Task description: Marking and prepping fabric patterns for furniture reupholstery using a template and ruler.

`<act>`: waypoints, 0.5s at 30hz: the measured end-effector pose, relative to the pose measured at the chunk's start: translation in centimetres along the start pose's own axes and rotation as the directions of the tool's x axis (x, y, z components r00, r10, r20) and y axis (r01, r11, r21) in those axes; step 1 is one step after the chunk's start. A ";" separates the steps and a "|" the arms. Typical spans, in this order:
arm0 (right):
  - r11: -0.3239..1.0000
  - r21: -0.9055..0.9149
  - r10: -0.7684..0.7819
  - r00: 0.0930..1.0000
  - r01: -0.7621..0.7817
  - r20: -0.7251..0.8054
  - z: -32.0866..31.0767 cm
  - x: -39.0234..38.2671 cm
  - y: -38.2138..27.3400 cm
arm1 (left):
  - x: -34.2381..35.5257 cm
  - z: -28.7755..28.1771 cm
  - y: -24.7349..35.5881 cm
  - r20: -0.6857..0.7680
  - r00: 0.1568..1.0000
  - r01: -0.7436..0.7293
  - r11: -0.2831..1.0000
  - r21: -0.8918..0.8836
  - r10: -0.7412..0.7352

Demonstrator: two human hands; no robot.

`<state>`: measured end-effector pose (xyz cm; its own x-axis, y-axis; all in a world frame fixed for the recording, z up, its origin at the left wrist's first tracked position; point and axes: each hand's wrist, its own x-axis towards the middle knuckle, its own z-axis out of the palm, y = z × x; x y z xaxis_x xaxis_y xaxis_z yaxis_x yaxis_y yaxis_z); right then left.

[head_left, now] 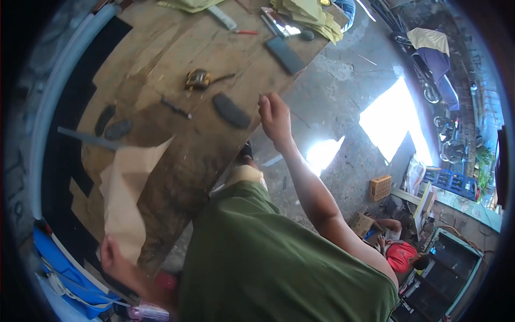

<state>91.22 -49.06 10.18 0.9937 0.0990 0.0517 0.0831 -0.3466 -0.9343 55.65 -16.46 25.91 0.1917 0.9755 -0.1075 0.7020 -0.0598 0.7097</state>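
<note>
My left hand (pixel 113 260) is at the lower left, its fingers closed at the near end of a beige sheet (pixel 126 209). The sheet is long, thin and bent, and I cannot tell if it is paper or leather. My right hand (pixel 276 121) is raised by the table's right edge, with thumb and fingers pinched together. A tiny dark tip shows above the pinch, too small to name. Nearest to that hand on the wooden table (pixel 188 139) lies a dark, rounded, block-like piece (pixel 231 111). A thin dark tool (pixel 176 107) lies left of it.
A yellow and black tape measure (pixel 198 79), a grey flat block (pixel 285 55) and a red pencil-like stick (pixel 246 32) lie farther back. Yellowish sheets (pixel 311 19) are piled at the far edge. Black strips (pixel 59 139) line the left side. Another person in red (pixel 399 255) sits at the right.
</note>
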 end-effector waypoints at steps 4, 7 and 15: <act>0.980 -0.196 0.045 0.991 -0.019 0.128 -3.0 6.5 6.3 | 3.3 -5.9 1.9 -0.082 0.987 0.140 0.989 0.054 -0.135; 0.959 -0.282 0.068 0.969 0.003 0.239 -3.8 8.6 10.6 | 2.6 -9.8 6.1 -0.214 0.970 0.152 0.971 0.185 -0.111; 0.984 -0.133 0.148 0.952 -0.116 0.268 -3.6 11.1 12.1 | -2.3 -11.9 15.8 -0.575 0.816 -0.067 0.998 0.008 0.059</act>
<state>103.53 -55.55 0.75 0.9383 0.2930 -0.1837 -0.0233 -0.4764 -0.8789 58.14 -17.18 45.64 -0.1963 0.9141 0.3548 0.6932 -0.1266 0.7096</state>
